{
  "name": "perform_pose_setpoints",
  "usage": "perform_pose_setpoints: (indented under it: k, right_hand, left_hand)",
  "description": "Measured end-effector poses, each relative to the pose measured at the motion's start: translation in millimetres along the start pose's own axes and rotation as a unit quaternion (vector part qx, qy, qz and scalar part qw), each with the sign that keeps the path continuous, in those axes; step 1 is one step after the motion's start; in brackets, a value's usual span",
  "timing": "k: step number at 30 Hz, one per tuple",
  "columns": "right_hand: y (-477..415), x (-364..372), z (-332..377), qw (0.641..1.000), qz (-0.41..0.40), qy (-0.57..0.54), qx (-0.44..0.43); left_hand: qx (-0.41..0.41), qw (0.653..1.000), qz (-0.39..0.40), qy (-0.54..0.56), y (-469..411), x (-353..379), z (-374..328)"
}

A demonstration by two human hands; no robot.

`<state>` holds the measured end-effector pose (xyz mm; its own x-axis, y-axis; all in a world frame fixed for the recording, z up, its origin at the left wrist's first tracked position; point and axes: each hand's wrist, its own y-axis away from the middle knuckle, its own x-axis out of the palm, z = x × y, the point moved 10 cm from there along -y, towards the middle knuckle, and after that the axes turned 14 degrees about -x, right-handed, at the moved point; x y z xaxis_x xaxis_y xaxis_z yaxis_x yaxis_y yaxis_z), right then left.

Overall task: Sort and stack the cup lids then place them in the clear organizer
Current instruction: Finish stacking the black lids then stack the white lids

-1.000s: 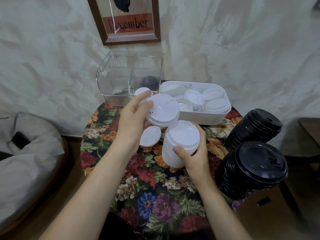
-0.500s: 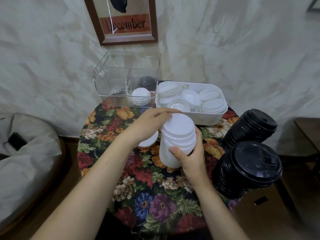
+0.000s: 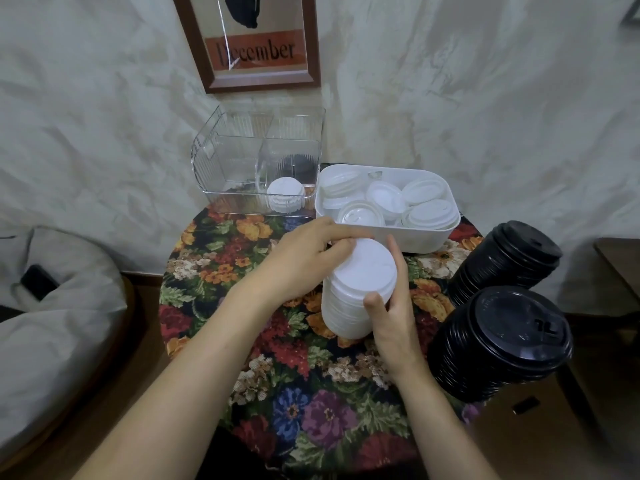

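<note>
1. White lid stack (image 3: 349,306) on floral tablecloth (image 3: 304,410), long axis roughly upright, base apparently resting on cloth.
2. Right hand (image 3: 394,313) wrapped round stack from its right: thumb on near wall, fingers round far side. Firm grip.
3. Left hand (image 3: 304,261) at top-left rim, fingers curled onto topmost lid. Pinching or seating it, cannot tell which.
4. Stack therefore directly between both hands and touched by both.
5. Clear organizer (image 3: 207,161) ahead and left of stack, against wall, well apart from hands. Left hand nearer to it.
6. Short white pile (image 3: 285,199) already in organizer's front right compartment, just beside divider. Something dark behind it, unclear.
7. White bin (image 3: 415,240) just beyond stack, loose lids (image 3: 429,213) inside. Sorting judged unfinished.
8. Near black stack (image 3: 502,344) and far black stack (image 3: 509,258) to right, near right forearm. Knock risk on any rightward swing.
9. Probable next move: more lids onto stack, or lift and carry forward-left over organizer wall. Axis best kept vertical to stop top lids sliding off.
</note>
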<state>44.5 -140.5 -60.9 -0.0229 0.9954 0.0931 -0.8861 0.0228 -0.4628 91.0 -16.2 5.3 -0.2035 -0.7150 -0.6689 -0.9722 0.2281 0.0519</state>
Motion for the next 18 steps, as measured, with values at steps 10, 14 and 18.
perform_pose_setpoints:
  k: [10, 14, 18]
  right_hand:
    - [-3, -4, 4, 1.000, 0.010, 0.020, -0.011]
    - [-2, -5, 3, 1.000, 0.010, 0.025, -0.010]
    - [-3, -3, 3, 0.999, 0.014, 0.032, -0.020]
  left_hand:
    - [-0.082, 0.942, 0.041, 0.322, 6, 39, 29]
    - [-0.080, 0.949, 0.035, 0.303, 2, 43, 35]
    - [-0.040, 0.973, -0.003, 0.226, 7, 23, 35]
